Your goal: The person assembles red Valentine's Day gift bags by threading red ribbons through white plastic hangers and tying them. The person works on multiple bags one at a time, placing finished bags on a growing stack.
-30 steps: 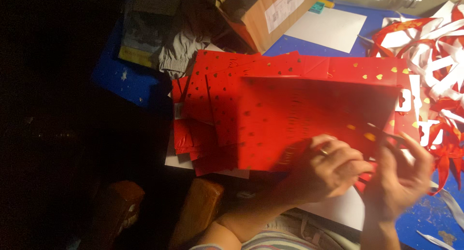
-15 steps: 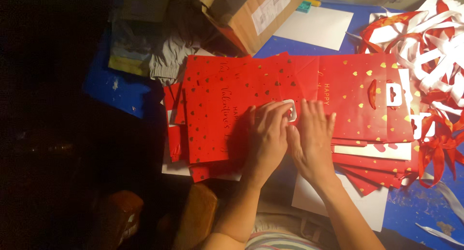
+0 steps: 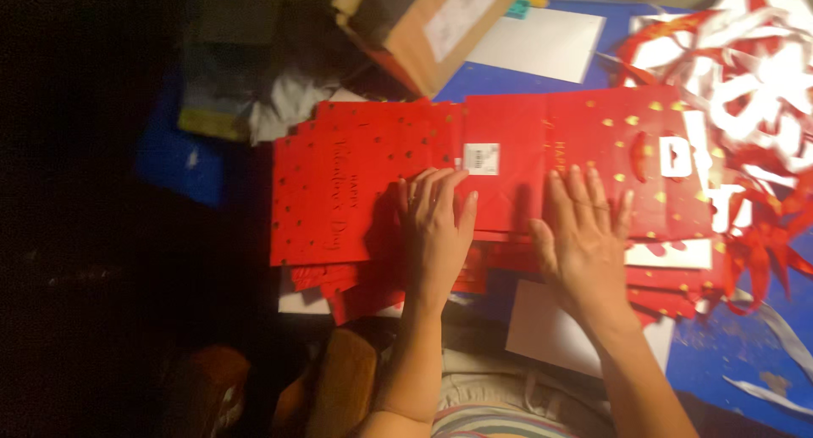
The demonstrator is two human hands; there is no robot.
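A flattened red paper gift bag (image 3: 356, 184) with small gold hearts lies on top of a stack of like bags (image 3: 373, 290) on a blue table (image 3: 737, 353). Its folded bottom flap (image 3: 508, 163) carries a small white sticker (image 3: 482, 158). My left hand (image 3: 436, 231) lies flat on the bag's middle, fingers spread. My right hand (image 3: 584, 239) presses flat beside it, on the part of the bag with a white handle slot (image 3: 675, 157). Neither hand grips anything.
A brown cardboard box (image 3: 423, 23) stands at the back, with a white sheet (image 3: 542, 44) to its right. A tangle of red and white ribbons (image 3: 754, 82) fills the right side. Another white sheet (image 3: 550, 328) lies near my body. The left side is dark.
The hands, together at the right a second ago, moved to the bag's centre and then spread apart flat. The bag's bottom flap with the sticker now lies folded over.
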